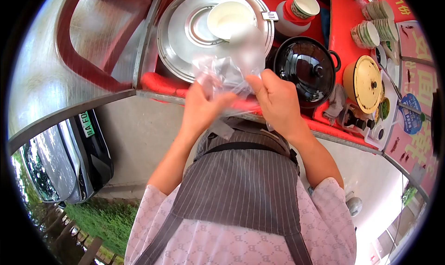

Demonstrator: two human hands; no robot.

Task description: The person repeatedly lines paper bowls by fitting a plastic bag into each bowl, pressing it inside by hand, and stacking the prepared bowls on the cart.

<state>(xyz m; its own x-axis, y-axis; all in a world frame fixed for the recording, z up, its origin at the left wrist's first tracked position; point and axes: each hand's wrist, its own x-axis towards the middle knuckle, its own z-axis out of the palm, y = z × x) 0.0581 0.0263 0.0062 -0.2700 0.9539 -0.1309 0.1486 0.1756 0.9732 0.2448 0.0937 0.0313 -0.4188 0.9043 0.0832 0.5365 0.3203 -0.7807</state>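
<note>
A clear plastic bag (225,72) is stretched between my two hands, just in front of the counter's near edge. My left hand (204,100) is slightly blurred and has its fingers closed on the bag's left side. On the other side, my right hand (276,96) pinches the bag between thumb and fingers. Behind the bag lies a large round metal lid or tray (178,38), with a white bowl (227,19) on it. A pale blurred patch covers part of the bowl and the tray.
A black lidded pot (301,70) stands right of my hands, with a yellow lidded pot (364,84) beyond it. Behind are a bowl on a red-topped container (292,17) and stacked paper bowls (366,33). A parked car (69,158) is outside at left.
</note>
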